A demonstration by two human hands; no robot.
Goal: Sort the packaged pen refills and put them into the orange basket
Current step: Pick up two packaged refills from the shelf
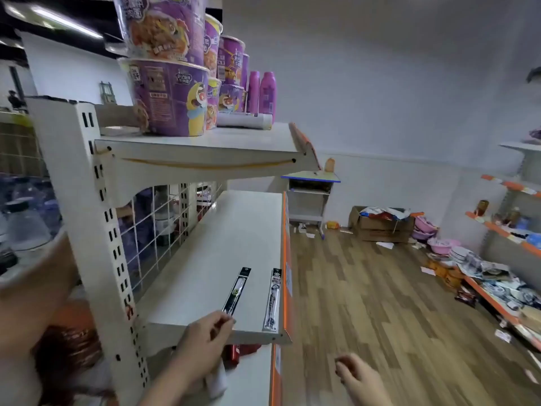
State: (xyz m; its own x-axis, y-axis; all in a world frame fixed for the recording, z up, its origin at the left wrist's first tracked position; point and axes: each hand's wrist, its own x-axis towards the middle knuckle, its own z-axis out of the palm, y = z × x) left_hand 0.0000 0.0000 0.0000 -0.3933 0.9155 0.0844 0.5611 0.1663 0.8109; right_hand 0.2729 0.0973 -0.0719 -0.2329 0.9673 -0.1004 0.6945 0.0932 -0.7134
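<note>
Two packaged pen refills lie on the white middle shelf (234, 230), near its front end. My left hand (205, 344) pinches the near end of the left refill pack (236, 290), a narrow black and clear sleeve. The right refill pack (272, 300) lies alone beside the orange shelf edge. My right hand (358, 376) hovers low over the floor with its fingers loosely curled and nothing in it. An orange shape (71, 316) at the lower left, behind the shelf post, may be the basket; I cannot tell.
Purple instant-noodle cups (169, 95) and purple bottles (263, 92) stand on the top shelf. A red packet (238, 351) lies on the shelf below. A small desk (310, 197), a cardboard box (380, 224) and scattered goods sit across the wooden floor, with another shelf unit (509, 230) at right.
</note>
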